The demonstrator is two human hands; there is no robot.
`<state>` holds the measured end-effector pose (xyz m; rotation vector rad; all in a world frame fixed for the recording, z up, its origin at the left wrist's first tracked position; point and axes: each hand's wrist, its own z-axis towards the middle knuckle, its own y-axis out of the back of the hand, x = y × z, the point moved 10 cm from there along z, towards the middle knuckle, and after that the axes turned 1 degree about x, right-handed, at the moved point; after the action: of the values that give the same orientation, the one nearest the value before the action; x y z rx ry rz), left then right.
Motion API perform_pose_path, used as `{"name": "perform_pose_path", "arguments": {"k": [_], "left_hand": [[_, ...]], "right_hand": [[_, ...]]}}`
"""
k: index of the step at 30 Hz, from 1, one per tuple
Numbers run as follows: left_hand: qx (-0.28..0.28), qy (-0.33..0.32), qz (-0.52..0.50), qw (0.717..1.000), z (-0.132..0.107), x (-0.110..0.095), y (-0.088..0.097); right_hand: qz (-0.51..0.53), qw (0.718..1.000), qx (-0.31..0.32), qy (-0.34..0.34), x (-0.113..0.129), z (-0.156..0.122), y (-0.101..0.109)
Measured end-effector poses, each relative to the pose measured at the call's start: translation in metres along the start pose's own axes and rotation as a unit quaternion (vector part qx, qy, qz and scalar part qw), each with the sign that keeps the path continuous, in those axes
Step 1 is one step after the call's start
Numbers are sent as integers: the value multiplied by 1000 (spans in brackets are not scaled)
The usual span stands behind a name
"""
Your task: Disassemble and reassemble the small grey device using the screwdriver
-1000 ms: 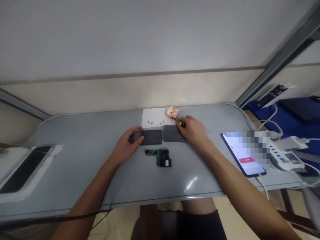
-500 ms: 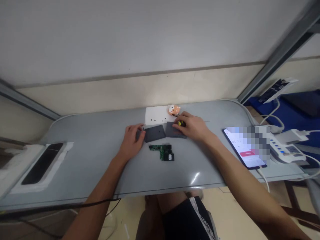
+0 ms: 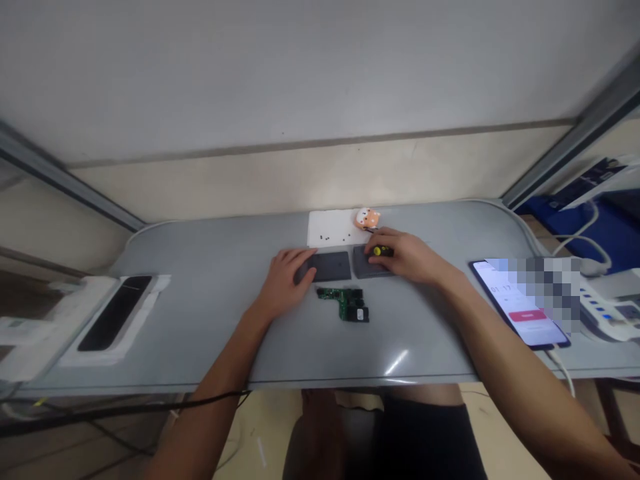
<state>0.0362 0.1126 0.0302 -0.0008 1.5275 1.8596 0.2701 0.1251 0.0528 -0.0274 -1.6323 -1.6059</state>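
Observation:
My left hand (image 3: 289, 279) is closed over the left end of a flat dark grey panel (image 3: 334, 266), thumb on the near side and fingers on the far side. In my right hand (image 3: 407, 255) is a screwdriver with a black and yellow handle (image 3: 381, 251). The fingers of that hand also rest at a second dark grey casing part (image 3: 361, 265), which they partly cover. Close in front of both parts lies a green circuit board (image 3: 344, 303) with black components.
Behind the parts, a white sheet (image 3: 330, 227) carries several tiny dark screws and an orange and white animal figure (image 3: 367, 218). A lit phone (image 3: 520, 307) and a white power strip (image 3: 607, 307) are on the right. A dark phone (image 3: 116, 313) lies at left.
My left hand has moved from the panel's left edge to around its end, and the panel lies straighter. My right hand still holds the screwdriver. The view has shifted left.

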Motion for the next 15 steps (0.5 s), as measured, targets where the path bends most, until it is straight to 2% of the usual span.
{"name": "perform_pose_path", "arguments": {"k": [4,10,15], "left_hand": [[6,9,3,1000,0,1,0],[2,26,-9,1000,0,9,0],[-14,28,-5,999,1,9,1]], "right_hand": [[18,1000,1,9,-3,0,2],[-28,1000,-8,-3,-1,0,2],[-71,996,-39,-36,3,0,-4]]}}
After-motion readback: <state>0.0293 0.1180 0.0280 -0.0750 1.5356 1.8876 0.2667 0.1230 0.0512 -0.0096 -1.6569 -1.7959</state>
